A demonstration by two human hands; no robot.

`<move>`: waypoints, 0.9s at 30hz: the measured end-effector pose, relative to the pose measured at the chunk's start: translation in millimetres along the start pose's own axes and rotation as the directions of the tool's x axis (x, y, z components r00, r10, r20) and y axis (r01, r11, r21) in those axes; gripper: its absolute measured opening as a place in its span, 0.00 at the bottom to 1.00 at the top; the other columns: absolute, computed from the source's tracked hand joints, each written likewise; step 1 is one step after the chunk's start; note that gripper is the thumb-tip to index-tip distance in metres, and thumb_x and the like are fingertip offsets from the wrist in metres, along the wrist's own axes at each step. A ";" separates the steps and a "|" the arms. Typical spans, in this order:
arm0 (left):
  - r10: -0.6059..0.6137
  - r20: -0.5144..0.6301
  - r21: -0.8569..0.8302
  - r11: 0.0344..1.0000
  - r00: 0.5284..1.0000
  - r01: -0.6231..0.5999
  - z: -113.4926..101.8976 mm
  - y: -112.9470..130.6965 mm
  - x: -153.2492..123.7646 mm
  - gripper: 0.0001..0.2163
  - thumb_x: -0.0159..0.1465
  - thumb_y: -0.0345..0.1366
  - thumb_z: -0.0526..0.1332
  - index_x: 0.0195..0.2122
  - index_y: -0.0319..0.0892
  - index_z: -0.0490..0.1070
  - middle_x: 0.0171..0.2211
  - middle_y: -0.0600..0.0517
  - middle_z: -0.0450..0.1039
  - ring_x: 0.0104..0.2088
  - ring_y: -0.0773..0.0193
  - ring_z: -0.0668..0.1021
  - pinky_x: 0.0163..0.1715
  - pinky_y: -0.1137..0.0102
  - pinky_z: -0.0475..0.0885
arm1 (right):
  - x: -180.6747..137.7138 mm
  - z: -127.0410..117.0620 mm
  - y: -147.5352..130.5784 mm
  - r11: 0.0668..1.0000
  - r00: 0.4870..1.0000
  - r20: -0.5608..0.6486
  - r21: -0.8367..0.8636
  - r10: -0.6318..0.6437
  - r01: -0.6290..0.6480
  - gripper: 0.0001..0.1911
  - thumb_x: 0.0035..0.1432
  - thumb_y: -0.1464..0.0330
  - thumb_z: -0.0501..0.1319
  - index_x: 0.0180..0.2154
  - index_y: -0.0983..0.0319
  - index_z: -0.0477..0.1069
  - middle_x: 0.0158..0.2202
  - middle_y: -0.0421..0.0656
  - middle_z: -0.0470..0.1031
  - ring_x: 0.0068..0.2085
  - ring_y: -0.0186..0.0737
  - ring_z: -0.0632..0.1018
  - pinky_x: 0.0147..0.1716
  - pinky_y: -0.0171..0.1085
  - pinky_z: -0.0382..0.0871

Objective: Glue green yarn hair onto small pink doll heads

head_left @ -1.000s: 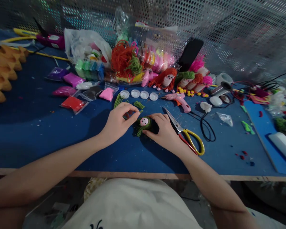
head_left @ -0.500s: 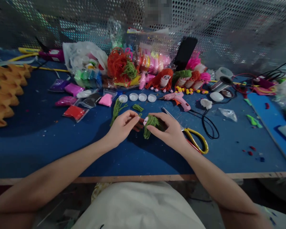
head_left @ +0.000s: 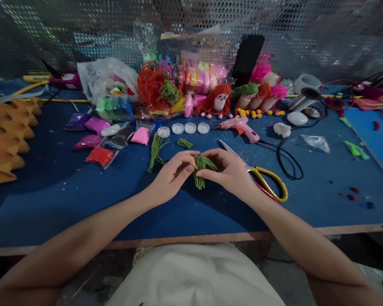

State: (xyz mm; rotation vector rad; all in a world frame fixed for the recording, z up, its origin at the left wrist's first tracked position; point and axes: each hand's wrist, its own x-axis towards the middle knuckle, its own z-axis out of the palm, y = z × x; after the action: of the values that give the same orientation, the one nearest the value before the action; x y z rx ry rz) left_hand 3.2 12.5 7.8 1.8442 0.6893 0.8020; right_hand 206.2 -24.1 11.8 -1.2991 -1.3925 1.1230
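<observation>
Between my hands is a small doll (head_left: 201,171) with green yarn hair; its face is hidden behind my fingers. My right hand (head_left: 225,169) is closed around it from the right, thumb in front. My left hand (head_left: 176,172) pinches at the hair's left side; in its fingertips I cannot make out a separate strand. A bundle of green yarn (head_left: 154,153) lies left of my left hand, and a shorter cut bundle (head_left: 184,143) lies just beyond. Scissors (head_left: 268,180) with yellow handles rest beside my right hand, partly under the wrist.
A pink glue gun (head_left: 241,127) lies beyond my right hand, its cord curling right. White round lids (head_left: 190,128) stand in a row. Bagged coloured clay (head_left: 102,157) is at left, finished yarn-haired dolls (head_left: 220,102) at the back. An orange egg-tray-like form (head_left: 9,140) sits far left.
My left hand has moved right, its fingertips now meeting the doll's hair. The doll's white face, visible before, is now covered. The view has shifted slightly.
</observation>
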 end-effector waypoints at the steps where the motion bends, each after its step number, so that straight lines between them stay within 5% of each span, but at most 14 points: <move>1: 0.017 -0.006 0.017 1.000 1.000 -0.017 0.4 -0.1 0.6 0.08 0.75 0.40 0.52 0.41 0.45 0.66 0.53 0.43 0.72 0.62 0.57 0.72 0.57 0.60 0.69 | -0.2 0.2 -1.6 1.000 1.000 -0.007 -0.007 -0.007 0.006 0.26 0.47 0.53 0.76 0.43 0.59 0.75 0.39 0.44 0.81 0.38 0.42 0.80 0.38 0.41 0.75; 14: 0.130 -0.031 0.172 0.977 0.991 -0.122 4.5 -5.6 2.3 0.10 0.75 0.42 0.49 0.39 0.45 0.63 0.45 0.45 0.71 0.49 0.60 0.74 0.51 0.62 0.70 | -3.6 10.3 -1.5 0.998 0.999 -0.043 -0.068 -0.001 -0.002 0.26 0.47 0.53 0.75 0.42 0.58 0.69 0.39 0.42 0.77 0.38 0.41 0.78 0.37 0.40 0.73; 20: 0.048 -0.158 0.100 0.994 0.986 -0.032 6.9 -6.2 -0.5 0.09 0.75 0.42 0.49 0.43 0.46 0.63 0.44 0.48 0.70 0.38 0.64 0.72 0.42 0.67 0.70 | 3.9 -20.1 -18.3 0.977 0.995 -0.097 -0.211 -0.024 0.003 0.22 0.65 0.48 0.57 0.41 0.59 0.73 0.36 0.45 0.78 0.34 0.41 0.78 0.32 0.40 0.70; 22: 0.012 -0.175 0.092 0.996 0.985 0.005 8.2 -7.4 -2.4 0.09 0.75 0.43 0.49 0.44 0.46 0.63 0.46 0.47 0.70 0.35 0.65 0.71 0.39 0.67 0.70 | 16.6 -43.3 -17.0 0.875 0.968 -0.234 -0.483 -0.094 -0.032 0.22 0.66 0.50 0.56 0.36 0.61 0.75 0.34 0.48 0.78 0.35 0.46 0.78 0.36 0.43 0.70; 24: 0.013 -0.164 0.109 0.994 0.986 0.006 9.1 -8.7 -4.1 0.09 0.75 0.43 0.49 0.43 0.46 0.64 0.48 0.46 0.70 0.35 0.65 0.72 0.38 0.66 0.70 | 33.4 -66.5 -6.7 0.622 0.923 -0.311 -0.776 -0.227 -0.109 0.19 0.64 0.54 0.58 0.40 0.65 0.76 0.41 0.55 0.79 0.44 0.55 0.78 0.47 0.51 0.68; 27: 0.032 -0.138 0.133 0.991 0.990 -0.013 8.8 -8.7 -5.8 0.09 0.75 0.42 0.49 0.43 0.46 0.64 0.48 0.45 0.71 0.36 0.64 0.72 0.38 0.66 0.69 | 57.5 -90.4 18.8 0.318 0.902 -0.379 -0.898 -0.208 -0.304 0.25 0.63 0.54 0.59 0.45 0.73 0.75 0.46 0.67 0.76 0.52 0.66 0.74 0.51 0.58 0.65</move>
State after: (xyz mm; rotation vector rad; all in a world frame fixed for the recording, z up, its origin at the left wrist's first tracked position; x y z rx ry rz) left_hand 5.4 6.5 -4.2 1.9298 0.8291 0.9264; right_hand 295.8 37.6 11.7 -2.2617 -1.6915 -0.2144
